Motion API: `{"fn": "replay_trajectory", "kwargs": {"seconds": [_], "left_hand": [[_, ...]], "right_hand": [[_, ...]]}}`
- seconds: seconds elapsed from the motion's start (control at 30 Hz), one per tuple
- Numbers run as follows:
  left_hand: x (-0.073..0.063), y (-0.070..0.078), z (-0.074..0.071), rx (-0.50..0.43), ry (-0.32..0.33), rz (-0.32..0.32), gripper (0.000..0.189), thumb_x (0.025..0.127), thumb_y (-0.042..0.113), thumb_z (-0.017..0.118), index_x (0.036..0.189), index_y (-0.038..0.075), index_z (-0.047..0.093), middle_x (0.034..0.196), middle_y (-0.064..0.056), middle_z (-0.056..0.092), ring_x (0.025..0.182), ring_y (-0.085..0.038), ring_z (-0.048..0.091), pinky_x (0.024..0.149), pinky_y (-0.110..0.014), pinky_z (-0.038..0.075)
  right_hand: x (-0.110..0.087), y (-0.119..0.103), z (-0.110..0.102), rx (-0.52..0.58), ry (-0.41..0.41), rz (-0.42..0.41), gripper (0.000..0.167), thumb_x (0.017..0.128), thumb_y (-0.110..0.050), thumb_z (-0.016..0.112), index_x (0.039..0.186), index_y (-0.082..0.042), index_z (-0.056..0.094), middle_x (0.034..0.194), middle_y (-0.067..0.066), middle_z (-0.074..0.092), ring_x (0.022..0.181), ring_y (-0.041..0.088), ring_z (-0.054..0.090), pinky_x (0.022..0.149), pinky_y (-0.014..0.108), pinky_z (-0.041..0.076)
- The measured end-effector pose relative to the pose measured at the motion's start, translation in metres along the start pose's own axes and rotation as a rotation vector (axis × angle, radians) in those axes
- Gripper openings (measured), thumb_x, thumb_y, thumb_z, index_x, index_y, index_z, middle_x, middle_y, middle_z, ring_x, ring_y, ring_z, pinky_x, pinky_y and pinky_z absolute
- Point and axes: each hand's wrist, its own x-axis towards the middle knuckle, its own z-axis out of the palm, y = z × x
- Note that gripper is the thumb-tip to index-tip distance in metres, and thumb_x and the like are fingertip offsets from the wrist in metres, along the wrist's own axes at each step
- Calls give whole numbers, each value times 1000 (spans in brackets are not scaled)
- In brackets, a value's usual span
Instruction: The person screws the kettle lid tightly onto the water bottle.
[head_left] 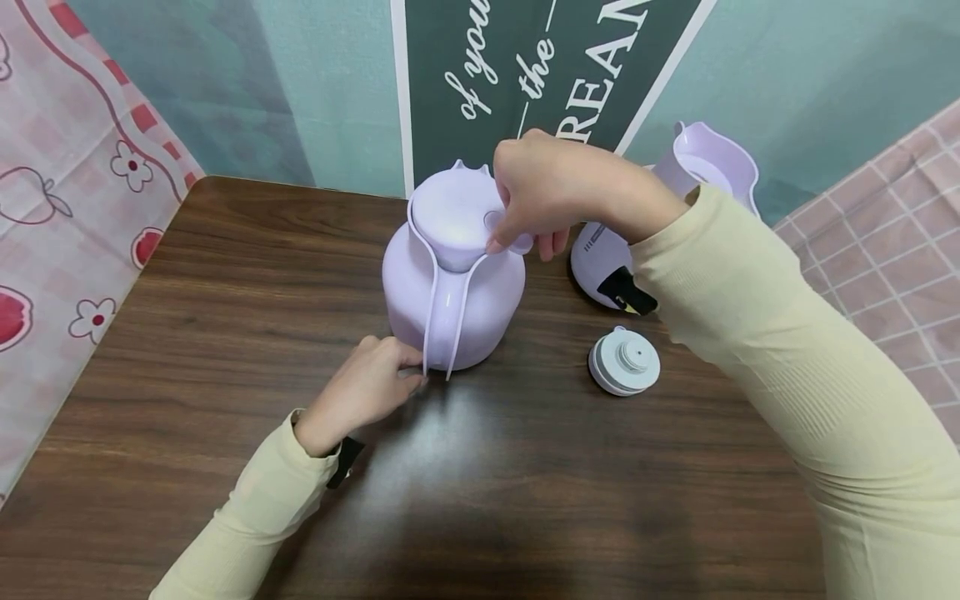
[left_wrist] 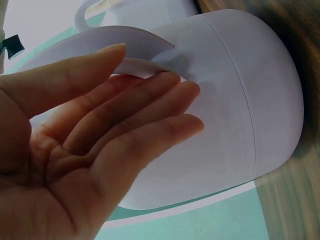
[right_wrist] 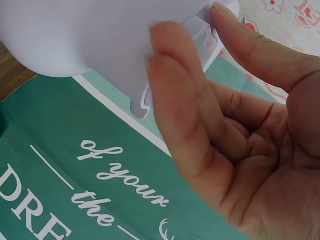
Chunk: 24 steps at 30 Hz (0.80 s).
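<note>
**Purple jug (head_left: 491,312) upright on table (head_left: 540,500)**

The left hand (head_left: 367,385) touches the handle (head_left: 447,312); I cannot tell whether its fingers grip. 1 pale cap (head_left: 624,365) sits rightward. Farther off, the right hand's (head_left: 551,179) fingers and thumb pinch the lid (head_left: 450,212).

We see a smooth, shiny plastic jug (head_left: 491,304). Under the jug we see a shiny wood table (head_left: 525,475), and behind it a dull cloth sheet (head_left: 341,92).

Jug (head_left: 491,304) on table (head_left: 525,483), lid (head_left: 453,212) on top, handle (head_left: 447,321) in front, second vessel (head_left: 596,262) to the right, stopper (head_left: 624,363) before it, sign (head_left: 498,92) behind jug.
</note>
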Motion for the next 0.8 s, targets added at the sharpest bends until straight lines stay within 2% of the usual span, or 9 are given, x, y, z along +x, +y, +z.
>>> {"fn": "replay_trajectory", "kwargs": {"seconds": [0.23,0.63,0.8], "left_hand": [[-1,1,0,5,2,-4,21,75,5,68,58,14,58,54,5,47,54,-15,42,55,-32,40],[-1,0,2,9,9,0,20,74,5,69,59,14,59,53,6,47,53,-15,42,54,-32,40],[-2,0,2,5,12,7,22,74,5,69,57,14,57,52,6,45,52,-14,40,52,-31,38]], "right_hand": [[1,-1,1,14,-6,-7,26,78,-17,70,72,4,55,56,13,61,48,22,62,47,30,50],[-2,-8,5,-17,15,43,28,79,-20,69,71,3,55,55,11,62,49,21,63,49,31,50],[-1,-9,7,23,12,45,28,79,-18,69,70,4,53,56,13,62,48,22,62,49,31,50]]}}
